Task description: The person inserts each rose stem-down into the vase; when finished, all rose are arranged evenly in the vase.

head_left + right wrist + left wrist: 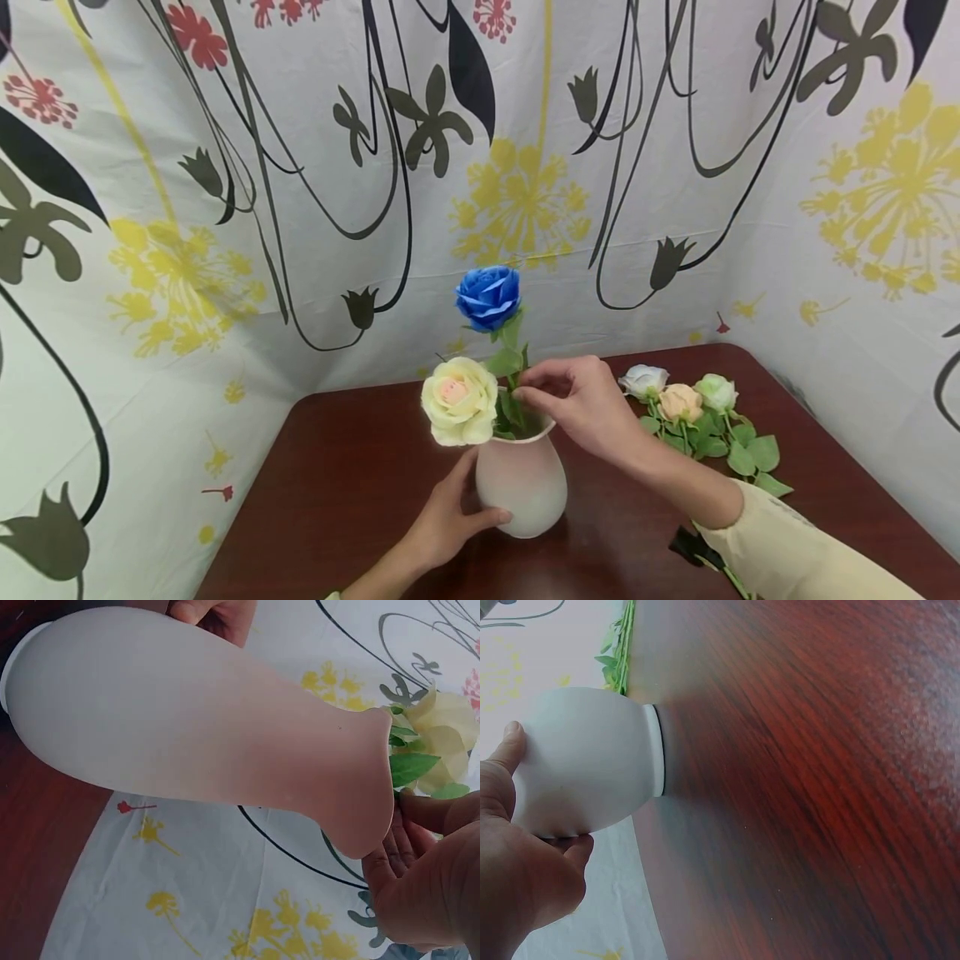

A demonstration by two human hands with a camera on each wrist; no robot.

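A pink-and-white vase [522, 492] stands on the table in the head view. My left hand [442, 521] grips its lower body from the left, thumb in front; the left wrist view shows thumb and fingers on opposite sides of the vase [592, 761]. A cream rose with a pink centre [459, 402] leans over the rim on the left. Above it rises a blue rose [487, 298], upright, its stem inside the vase mouth. At the rim my right hand [588, 404] pinches the blue rose's stem between thumb and fingers. The lower stems are hidden in the vase.
To the right on the dark red-brown table [360, 467] lie a white rose [643, 381], a peach rose [681, 403] and a pale green rose [716, 392] with leafy stems. A black object [686, 546] lies partly under the right sleeve. Flower-printed cloth [300, 167] surrounds the table's back and sides.
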